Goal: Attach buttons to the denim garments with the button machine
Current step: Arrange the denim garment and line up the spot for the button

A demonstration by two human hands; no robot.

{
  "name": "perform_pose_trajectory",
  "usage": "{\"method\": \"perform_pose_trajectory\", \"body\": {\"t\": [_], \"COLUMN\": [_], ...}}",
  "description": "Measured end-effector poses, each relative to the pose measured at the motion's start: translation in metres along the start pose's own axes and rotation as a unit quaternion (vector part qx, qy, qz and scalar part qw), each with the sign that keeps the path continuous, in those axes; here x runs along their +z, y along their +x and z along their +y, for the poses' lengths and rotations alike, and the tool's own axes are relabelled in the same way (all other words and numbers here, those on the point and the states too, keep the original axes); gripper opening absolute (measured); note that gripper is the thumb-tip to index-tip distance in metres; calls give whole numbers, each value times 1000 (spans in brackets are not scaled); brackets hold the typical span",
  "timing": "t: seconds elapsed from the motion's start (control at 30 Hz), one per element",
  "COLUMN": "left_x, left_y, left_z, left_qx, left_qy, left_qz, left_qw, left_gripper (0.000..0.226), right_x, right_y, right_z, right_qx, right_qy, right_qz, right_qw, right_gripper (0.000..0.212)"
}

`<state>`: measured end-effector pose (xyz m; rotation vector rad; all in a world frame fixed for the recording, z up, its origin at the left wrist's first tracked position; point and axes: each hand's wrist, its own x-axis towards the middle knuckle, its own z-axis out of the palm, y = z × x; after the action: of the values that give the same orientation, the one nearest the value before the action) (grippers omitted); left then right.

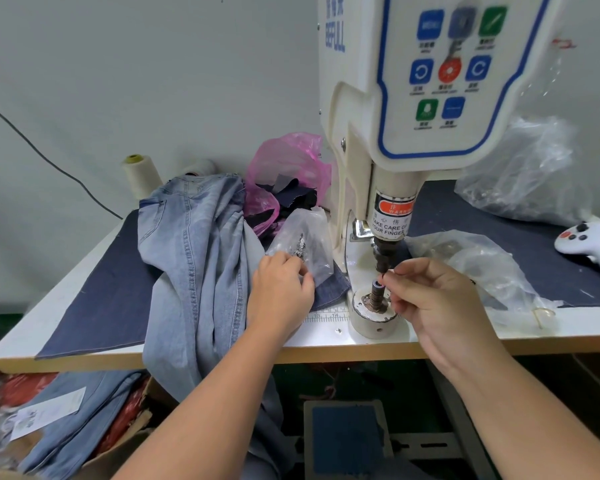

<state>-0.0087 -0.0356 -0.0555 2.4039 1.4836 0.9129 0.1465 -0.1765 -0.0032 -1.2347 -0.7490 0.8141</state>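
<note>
My right hand (430, 299) pinches a small part, too small to identify, between the punch (383, 254) and post (377, 289) of the button machine (395, 133). My left hand (281, 289) fingers a clear bag (305, 240) beside the jeans (201, 258). I judge the pedal (347, 441) could trap my fingertips.

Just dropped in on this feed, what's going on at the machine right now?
A person is loading the button machine. The right hand pinches a small part beside the lower die, just under the punch. The left hand has its fingers at a small clear bag of metal pieces. The light denim garment lies heaped on the table to the left, not yet under the punch.
</note>
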Motion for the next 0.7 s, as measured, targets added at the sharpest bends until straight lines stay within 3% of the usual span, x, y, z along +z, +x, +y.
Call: {"method": "perform_pose_trajectory", "body": {"t": [0.27,0.47,0.7], "left_x": [-1,-2,-2], "left_y": [0,0,-1], "left_z": [1,2,2], "left_qx": [0,3,-2], "left_qy": [6,7,5], "left_qz": [-6,-4,-7], "left_qw": [1000,1000,1000], "left_gripper": [18,18,17], "right_x": [5,6,4], "right_y": [5,0,0], "right_z": [2,3,3], "right_qx": [-1,3,-9], "right_qy": [-58,17,-1], "right_qz": [48,19,26], "right_qw": [997,1000,1000], "right_gripper": [34,34,29]}}
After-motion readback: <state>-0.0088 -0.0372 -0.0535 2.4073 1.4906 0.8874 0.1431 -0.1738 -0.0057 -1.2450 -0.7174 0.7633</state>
